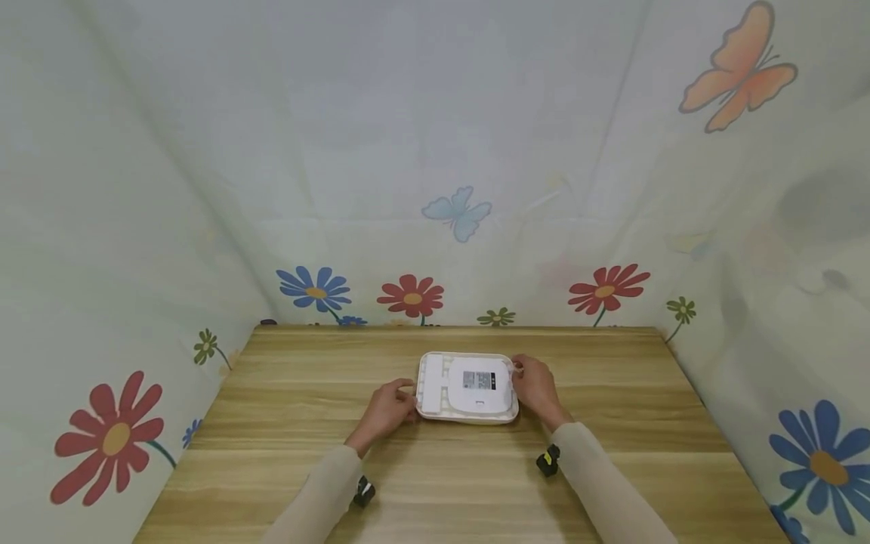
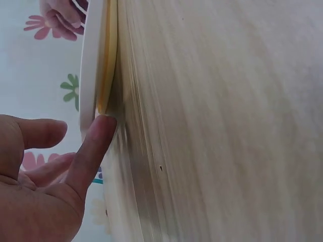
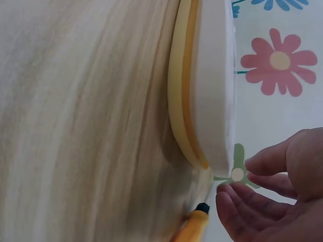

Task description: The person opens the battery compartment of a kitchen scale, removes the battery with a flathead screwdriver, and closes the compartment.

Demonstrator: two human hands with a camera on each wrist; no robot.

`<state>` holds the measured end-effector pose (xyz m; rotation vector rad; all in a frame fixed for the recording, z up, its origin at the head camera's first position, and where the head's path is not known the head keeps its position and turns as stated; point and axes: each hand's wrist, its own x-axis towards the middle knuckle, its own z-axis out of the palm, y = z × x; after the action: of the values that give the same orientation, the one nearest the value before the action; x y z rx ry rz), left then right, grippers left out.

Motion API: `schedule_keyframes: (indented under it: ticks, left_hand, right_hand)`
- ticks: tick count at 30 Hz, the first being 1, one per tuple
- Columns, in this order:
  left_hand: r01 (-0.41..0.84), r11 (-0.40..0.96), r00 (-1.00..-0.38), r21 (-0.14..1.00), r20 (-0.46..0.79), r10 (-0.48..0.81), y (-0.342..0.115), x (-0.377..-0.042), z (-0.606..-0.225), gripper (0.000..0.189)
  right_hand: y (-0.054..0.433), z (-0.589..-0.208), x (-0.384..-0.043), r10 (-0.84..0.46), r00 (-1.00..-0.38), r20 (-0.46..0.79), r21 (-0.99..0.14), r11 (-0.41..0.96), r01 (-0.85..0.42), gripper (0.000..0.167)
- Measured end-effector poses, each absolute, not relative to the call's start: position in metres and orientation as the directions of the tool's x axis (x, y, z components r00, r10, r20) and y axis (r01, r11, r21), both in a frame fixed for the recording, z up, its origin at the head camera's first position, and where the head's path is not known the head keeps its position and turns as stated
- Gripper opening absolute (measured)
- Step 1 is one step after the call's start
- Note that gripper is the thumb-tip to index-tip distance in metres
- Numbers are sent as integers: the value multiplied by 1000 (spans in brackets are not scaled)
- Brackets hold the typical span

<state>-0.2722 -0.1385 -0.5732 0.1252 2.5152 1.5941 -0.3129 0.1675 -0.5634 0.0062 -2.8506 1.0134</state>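
Note:
A white plastic board with rounded corners (image 1: 435, 381) lies on the wooden table, its ribbed back facing up. A raised panel on it (image 1: 469, 397) bears a printed label (image 1: 479, 380). From the side, yellow and orange layers show beneath the white rim (image 3: 213, 91). My left hand (image 1: 389, 408) is at the board's left end; a fingertip (image 2: 103, 126) reaches its lower edge, thumb apart. At the right end is my right hand (image 1: 535, 381), with a gap between thumb and bent fingers in the right wrist view. Whether it touches the board I cannot tell.
An orange, pen-like thing with a black tip (image 3: 194, 224) shows low in the right wrist view. The wooden table (image 1: 292, 438) meets a wall cloth printed with flowers and butterflies (image 1: 353, 151) at the back and sides. Black wrist cameras (image 1: 548, 459) hang below both sleeves.

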Motion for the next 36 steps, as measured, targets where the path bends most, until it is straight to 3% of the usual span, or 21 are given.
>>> schedule_keyframes:
  ticks: [9, 19, 36]
  left_hand:
    - [-73, 327, -986, 942, -117, 116, -133, -275, -577, 46]
    - [-90, 305, -986, 948, -127, 104, -126, -281, -584, 53]
    - [-109, 314, -983, 943, -149, 105, -125, -280, -582, 51]
  right_hand:
    - [165, -553, -297, -75, -979, 188, -561, 810, -170, 41]
    - [152, -543, -287, -255, -930, 264, -434, 830, -351, 38]
    - [135, -541, -287, -455, -890, 43, -320, 837, -443, 49]
